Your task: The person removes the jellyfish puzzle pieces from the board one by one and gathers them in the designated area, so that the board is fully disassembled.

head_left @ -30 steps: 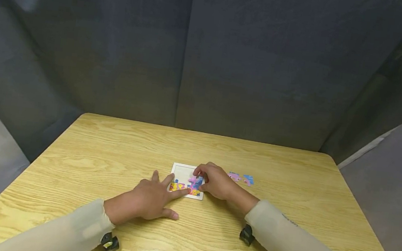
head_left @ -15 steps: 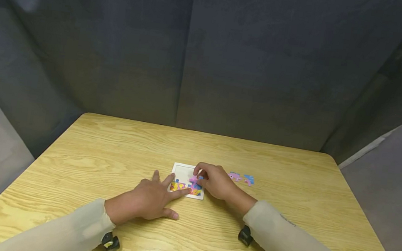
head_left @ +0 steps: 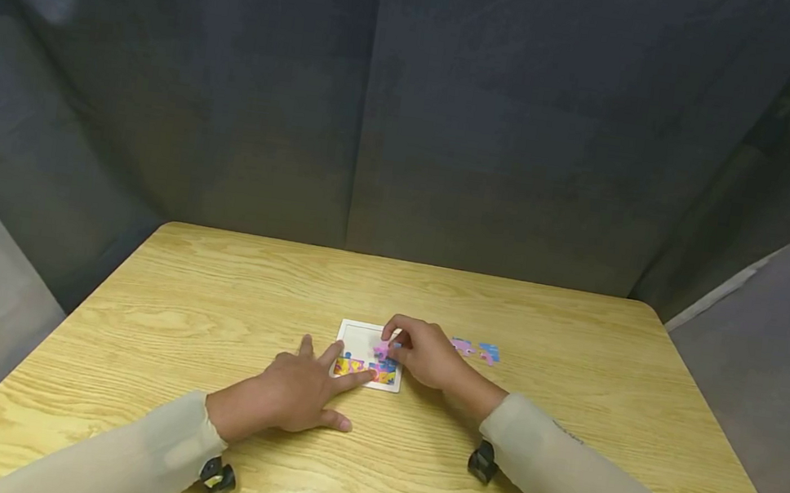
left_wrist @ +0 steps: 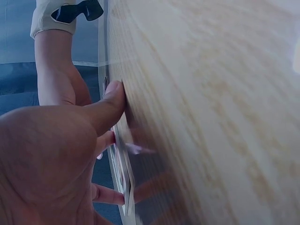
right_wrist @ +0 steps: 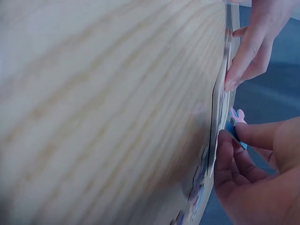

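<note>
A small white puzzle tray lies on the table with yellow, pink and blue jigsaw pieces along its near side. My left hand is spread flat at the tray's left, its fingertips on the rim and on the near row. Over the tray's right half, my right hand pinches a pink and blue jigsaw piece between thumb and fingers. The right wrist view shows that piece tilted up at the tray's edge, partly covered by the thumb. In the left wrist view, my left thumb points away from the tray.
To the right of the tray lie two loose jigsaw pieces, a pink one and a blue and pink one. The wooden table ends at dark curtains behind and at both sides.
The held jigsaw piece has tilted and shifted slightly up from the near row, with my right fingers regripping around it. My left hand stays in place.
</note>
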Motion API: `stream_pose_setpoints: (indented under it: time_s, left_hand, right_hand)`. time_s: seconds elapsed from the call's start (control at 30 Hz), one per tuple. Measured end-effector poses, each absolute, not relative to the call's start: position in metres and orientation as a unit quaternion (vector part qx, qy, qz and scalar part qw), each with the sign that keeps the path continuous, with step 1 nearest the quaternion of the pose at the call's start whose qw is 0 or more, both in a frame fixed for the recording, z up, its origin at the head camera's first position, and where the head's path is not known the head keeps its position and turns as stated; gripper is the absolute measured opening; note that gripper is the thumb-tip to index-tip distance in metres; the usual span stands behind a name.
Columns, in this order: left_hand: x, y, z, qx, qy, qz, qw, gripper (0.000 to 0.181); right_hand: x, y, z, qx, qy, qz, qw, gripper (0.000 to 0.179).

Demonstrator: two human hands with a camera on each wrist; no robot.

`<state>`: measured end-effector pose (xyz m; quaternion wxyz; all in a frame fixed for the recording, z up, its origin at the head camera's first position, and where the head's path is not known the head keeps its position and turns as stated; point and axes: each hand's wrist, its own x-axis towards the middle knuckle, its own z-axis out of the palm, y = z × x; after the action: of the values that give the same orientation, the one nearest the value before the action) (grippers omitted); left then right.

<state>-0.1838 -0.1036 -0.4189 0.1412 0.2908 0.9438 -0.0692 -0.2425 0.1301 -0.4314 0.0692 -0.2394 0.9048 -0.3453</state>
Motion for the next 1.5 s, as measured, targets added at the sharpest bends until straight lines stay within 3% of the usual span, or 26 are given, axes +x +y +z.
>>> stream_pose_setpoints:
  time_s: [0.67, 1.5]
  left_hand:
    - [-0.184, -0.104, -0.420, 0.294, 0.944, -0.064, 0.137, 0.079]
    - [-0.182, -0.104, -0.417, 0.293, 0.944, -0.059, 0.140, 0.080]
  right_hand:
    - [-0.238, 0.159, -0.428, -0.221, 0.884, -0.397, 0.105, 0.016]
    - [-0.229, 0.220, -0.426, -0.143, 0.884, -0.436, 0.094, 0.015]
